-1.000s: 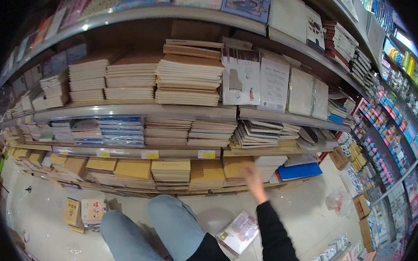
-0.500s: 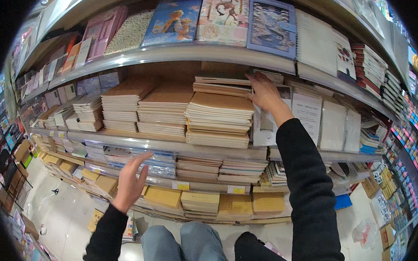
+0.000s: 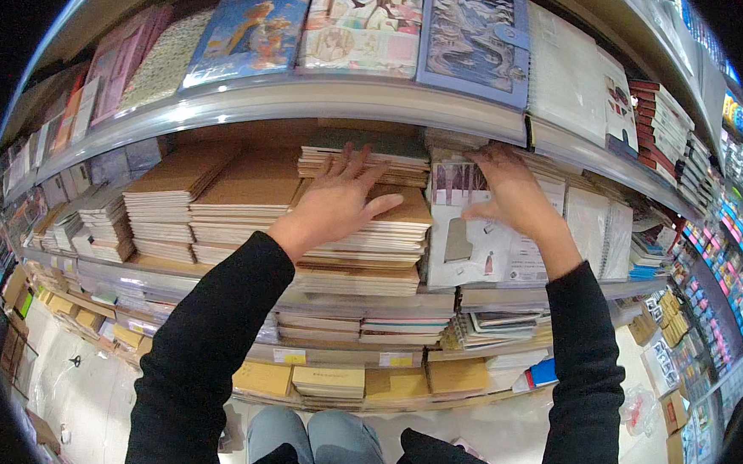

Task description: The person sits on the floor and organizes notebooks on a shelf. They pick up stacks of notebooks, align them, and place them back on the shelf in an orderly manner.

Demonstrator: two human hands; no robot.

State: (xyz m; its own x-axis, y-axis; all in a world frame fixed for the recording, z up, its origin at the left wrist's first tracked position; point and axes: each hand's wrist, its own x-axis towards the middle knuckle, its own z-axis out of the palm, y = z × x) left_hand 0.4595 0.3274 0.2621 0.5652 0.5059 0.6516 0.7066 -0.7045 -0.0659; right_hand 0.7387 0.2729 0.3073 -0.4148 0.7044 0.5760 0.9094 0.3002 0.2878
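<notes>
My left hand (image 3: 335, 200) lies with fingers spread against the small pile of dark-topped notebooks (image 3: 398, 144), which rests on a taller stack of brown-covered notebooks (image 3: 361, 257). To its right, my right hand (image 3: 517, 190) reaches in with the thumb apart from the fingers. Its fingertips are by a clear-wrapped bundle (image 3: 454, 140) under the upper shelf's edge. Below that hand stands a white notebook (image 3: 456, 233) with a printed picture on its cover. Neither hand appears to grip anything.
The upper shelf's front edge (image 3: 312, 92) runs just above both hands. On it stand picture-cover notebooks (image 3: 363, 27). More brown notebook stacks (image 3: 164, 219) are to the left, spiral notebooks (image 3: 589, 220) to the right. Lower shelves hold yellowish pads (image 3: 328, 381).
My left hand has risen from in front of the lower shelf onto the notebook pile. My right hand has shifted right, off that pile. The view has moved closer to the shelves.
</notes>
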